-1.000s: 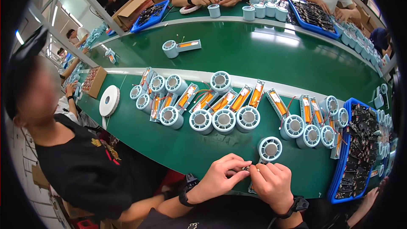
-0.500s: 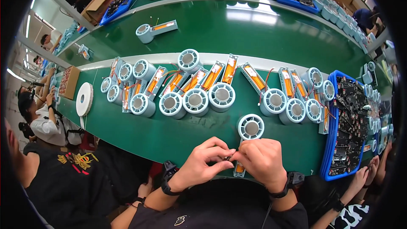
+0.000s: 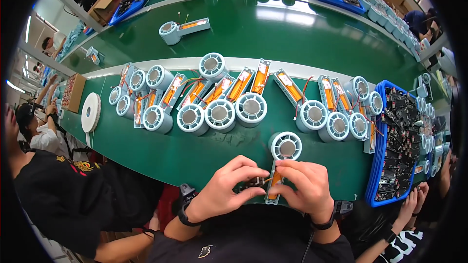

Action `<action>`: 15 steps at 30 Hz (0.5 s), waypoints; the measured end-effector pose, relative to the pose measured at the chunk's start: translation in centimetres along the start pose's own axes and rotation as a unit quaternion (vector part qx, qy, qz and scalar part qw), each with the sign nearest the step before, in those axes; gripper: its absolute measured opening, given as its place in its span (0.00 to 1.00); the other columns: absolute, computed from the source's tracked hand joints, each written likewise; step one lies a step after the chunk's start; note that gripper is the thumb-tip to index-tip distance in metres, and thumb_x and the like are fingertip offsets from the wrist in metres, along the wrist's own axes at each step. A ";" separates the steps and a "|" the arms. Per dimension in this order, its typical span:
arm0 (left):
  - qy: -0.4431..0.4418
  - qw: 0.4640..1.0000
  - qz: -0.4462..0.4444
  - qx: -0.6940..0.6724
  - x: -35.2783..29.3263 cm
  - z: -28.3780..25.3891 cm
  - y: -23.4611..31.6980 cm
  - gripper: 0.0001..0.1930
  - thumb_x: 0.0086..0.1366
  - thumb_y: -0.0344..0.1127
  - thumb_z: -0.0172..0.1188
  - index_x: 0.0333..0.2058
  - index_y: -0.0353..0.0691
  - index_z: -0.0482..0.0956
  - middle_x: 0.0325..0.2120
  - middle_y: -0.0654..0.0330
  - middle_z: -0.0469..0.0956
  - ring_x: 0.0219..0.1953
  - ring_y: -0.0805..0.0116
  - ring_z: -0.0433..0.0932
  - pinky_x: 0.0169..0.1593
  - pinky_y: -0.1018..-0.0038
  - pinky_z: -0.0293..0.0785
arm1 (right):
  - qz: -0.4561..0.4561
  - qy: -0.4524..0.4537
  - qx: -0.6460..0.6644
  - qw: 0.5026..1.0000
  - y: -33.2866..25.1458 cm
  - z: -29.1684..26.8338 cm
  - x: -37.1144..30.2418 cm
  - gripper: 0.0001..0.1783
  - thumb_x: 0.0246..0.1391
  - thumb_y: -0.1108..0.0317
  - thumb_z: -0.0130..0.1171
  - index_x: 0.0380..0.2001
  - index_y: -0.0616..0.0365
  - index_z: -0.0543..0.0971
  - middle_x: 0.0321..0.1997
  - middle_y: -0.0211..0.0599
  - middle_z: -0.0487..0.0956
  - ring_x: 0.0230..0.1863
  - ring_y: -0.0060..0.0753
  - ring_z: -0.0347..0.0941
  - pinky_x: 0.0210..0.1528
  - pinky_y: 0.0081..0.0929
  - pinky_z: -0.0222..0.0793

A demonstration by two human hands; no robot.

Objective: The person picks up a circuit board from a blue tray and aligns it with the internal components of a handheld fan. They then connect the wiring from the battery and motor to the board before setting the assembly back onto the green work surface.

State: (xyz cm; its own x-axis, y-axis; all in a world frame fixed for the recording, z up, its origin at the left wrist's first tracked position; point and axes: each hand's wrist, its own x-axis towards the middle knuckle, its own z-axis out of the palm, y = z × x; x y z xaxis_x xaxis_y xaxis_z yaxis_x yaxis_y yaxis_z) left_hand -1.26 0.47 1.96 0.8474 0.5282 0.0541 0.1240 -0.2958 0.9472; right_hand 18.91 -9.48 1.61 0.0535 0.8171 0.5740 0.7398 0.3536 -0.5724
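Observation:
In front of me lies a light-blue handheld fan body (image 3: 286,146), its round head away from me. Its open handle, with an orange battery (image 3: 275,185) inside, points toward me. My left hand (image 3: 229,185) holds a small dark circuit board (image 3: 254,182) between thumb and fingers, just left of the handle. A thin yellowish wire (image 3: 267,180) runs between board and handle. My right hand (image 3: 309,187) grips the handle from the right, fingertips near its upper part and thumb over the battery. The fingers partly hide the handle and the board.
Several similar fan bodies (image 3: 220,115) stand in a row across the green table (image 3: 204,153). A blue tray (image 3: 378,165) of dark circuit boards is at right. A white tape roll (image 3: 91,112) lies left. Beyond a pale ledge, another fan body (image 3: 169,33) lies on a green surface. Other people sit on both sides.
My hands have moved apart from their pinch together. The circuit board now shows in my left hand, and my right fingers have come down onto the handle. The view has shifted slightly.

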 end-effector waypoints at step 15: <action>0.118 0.978 0.058 0.162 1.5 -0.9 0.1 0.23 0.50 0.21 0.74 0.47 0.39 0.85 0.39 0.57 0.78 0.37 0.64 0.81 0.39 0.71 0.80 | 0.169 0.070 0.112 0.977 -0.1 0.2 -0.5 0.06 0.55 0.85 0.63 0.36 0.67 0.82 0.34 0.42 0.87 0.26 0.23 0.81 0.28 0.19 0.75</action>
State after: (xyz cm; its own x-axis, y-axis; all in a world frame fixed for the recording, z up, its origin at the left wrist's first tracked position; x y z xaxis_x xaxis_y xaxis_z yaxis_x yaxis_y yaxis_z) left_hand -0.42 1.98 2.47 0.7279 0.6336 0.2621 0.2244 -0.5813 0.7821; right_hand 18.68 -9.84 1.22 0.3717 0.8401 0.3950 0.4996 0.1776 -0.8478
